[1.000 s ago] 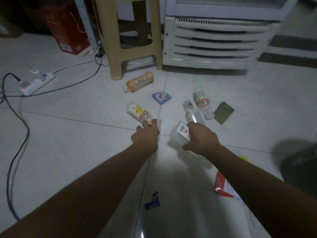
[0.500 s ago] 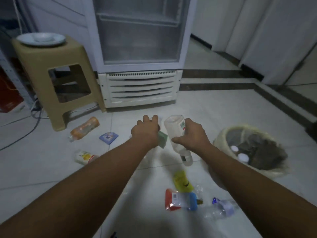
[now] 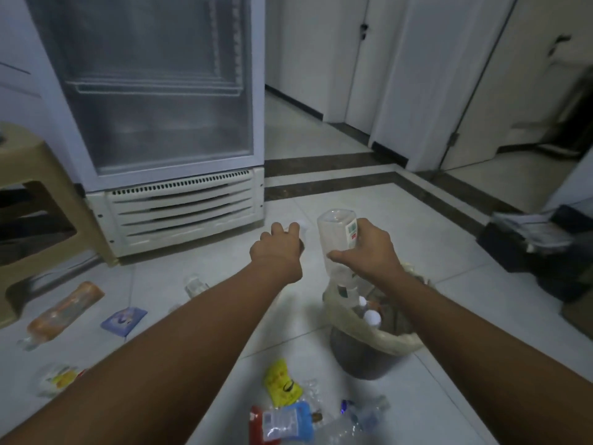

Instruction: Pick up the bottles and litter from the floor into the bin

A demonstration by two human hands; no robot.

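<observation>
Clear plastic is the thing to watch: the bottle (image 3: pixel 338 248), gripped down on the floor (image 3: pixel 433 245) a second ago, has now been carried across to the bin (image 3: pixel 394 343) and is held neck-down at its mouth, not yet released. It is clamped in the right hand (image 3: pixel 369 252), with the fingers wrapped round its body. A small pale thing (image 3: pixel 301 227), too blurred to be named, is gripped in the left hand (image 3: pixel 277 248), short of the bin. A drop is judged imminent. Plenty is left to be collected: an orange bottle (image 3: pixel 64 311), a blue packet (image 3: pixel 123 319) and a yellow wrapper (image 3: pixel 282 382) are lying on the tiles.
</observation>
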